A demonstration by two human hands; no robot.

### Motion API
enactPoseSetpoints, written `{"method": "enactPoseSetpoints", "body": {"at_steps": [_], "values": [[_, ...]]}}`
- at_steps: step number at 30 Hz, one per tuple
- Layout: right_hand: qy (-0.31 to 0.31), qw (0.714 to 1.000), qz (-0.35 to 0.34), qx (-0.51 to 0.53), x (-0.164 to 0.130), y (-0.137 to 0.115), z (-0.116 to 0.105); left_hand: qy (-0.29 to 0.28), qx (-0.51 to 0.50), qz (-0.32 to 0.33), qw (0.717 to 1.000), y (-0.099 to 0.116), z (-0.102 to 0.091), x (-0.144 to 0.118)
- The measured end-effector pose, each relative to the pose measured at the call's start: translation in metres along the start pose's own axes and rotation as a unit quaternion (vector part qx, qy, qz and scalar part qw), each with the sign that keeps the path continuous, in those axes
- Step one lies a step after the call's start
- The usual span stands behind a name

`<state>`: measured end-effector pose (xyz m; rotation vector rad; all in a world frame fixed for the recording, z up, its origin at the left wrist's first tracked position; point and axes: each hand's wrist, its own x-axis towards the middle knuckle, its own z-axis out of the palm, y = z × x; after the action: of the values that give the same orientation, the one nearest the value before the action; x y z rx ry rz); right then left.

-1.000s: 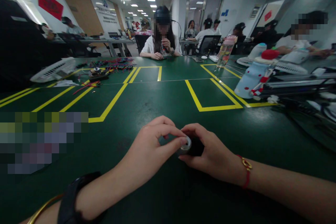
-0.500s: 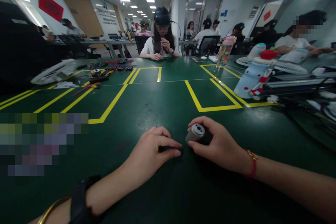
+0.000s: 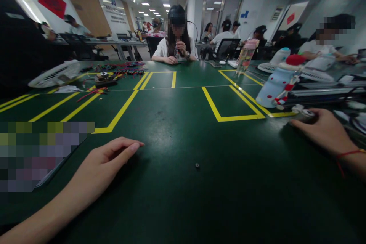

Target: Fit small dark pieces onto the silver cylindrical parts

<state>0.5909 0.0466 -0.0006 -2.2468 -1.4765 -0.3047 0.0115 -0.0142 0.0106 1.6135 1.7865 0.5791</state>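
At the right, my right hand (image 3: 328, 127) is closed around a small grey metal cylinder (image 3: 308, 114) that looks like a motor, its end face tipped up. It is near the table's cluttered right side, slightly blurred by motion. My left hand (image 3: 111, 156) rests low over the table at the left, thumb and fingers pressed together with nothing visible in them. Between the hands, a tiny dark ring-shaped part (image 3: 197, 165), perhaps a pinion, lies alone on the green table (image 3: 177, 206).
A blue bottle with a red top (image 3: 273, 84) and metal rails (image 3: 323, 93) stand beyond my right hand. A clear bottle (image 3: 246, 57) is farther back. Tangled wires (image 3: 126, 69) and a white fan (image 3: 55, 74) lie far left. A person (image 3: 177, 42) sits opposite.
My right hand has carried the metal cylinder far to the right. My left hand has drawn back to the left, and the tiny ring-shaped part now shows on the table where its fingertips were.
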Motion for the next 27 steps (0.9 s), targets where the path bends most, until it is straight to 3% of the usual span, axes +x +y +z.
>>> {"method": "enactPoseSetpoints", "body": {"at_steps": [2, 4, 5, 6, 8, 10, 12, 15, 19, 21, 24, 27], "values": [[0.108, 0.99, -0.083, -0.032, -0.018, -0.026, -0.005, 0.004, 0.004, 0.002, 1.0, 0.004, 0.002, -0.001], [0.142, 0.968, -0.204, -0.014, -0.047, -0.071, -0.013, 0.008, 0.013, 0.003, 1.0, 0.01, 0.003, -0.003], [0.085, 0.959, -0.27, 0.023, -0.065, -0.097, -0.017, 0.01, 0.017, 0.002, 1.0, 0.013, 0.003, -0.004], [-0.016, 0.939, -0.335, 0.074, -0.084, -0.123, -0.021, 0.012, 0.02, 0.001, 1.0, 0.015, 0.003, -0.005], [-0.191, 0.875, -0.413, 0.164, -0.119, -0.173, -0.025, 0.012, 0.025, 0.004, 1.0, 0.019, 0.003, -0.007], [-0.256, 0.827, -0.455, 0.209, -0.142, -0.208, -0.024, 0.01, 0.029, 0.016, 0.999, 0.021, 0.003, -0.008], [-0.245, 0.819, -0.473, 0.214, -0.147, -0.223, -0.022, 0.013, 0.033, 0.026, 0.999, 0.021, 0.003, -0.009], [-0.154, 0.865, -0.439, 0.19, -0.121, -0.206, -0.026, 0.025, 0.039, 0.024, 0.999, 0.019, 0.004, -0.007], [0.008, 0.943, -0.302, 0.136, -0.053, -0.131, -0.043, 0.036, 0.024, 0.011, 0.999, 0.017, 0.005, -0.006], [0.045, 0.973, -0.215, 0.07, -0.021, -0.089, -0.049, 0.039, 0.015, 0.003, 0.999, 0.016, 0.006, -0.006], [-0.022, 0.996, -0.039, -0.081, 0.01, -0.042, -0.051, 0.044, 0.011, -0.002, 0.999, 0.014, 0.006, -0.007], [-0.108, 0.985, 0.046, -0.128, 0.024, -0.022, -0.047, 0.044, 0.005, -0.002, 0.999, 0.01, 0.006, -0.006]]}}
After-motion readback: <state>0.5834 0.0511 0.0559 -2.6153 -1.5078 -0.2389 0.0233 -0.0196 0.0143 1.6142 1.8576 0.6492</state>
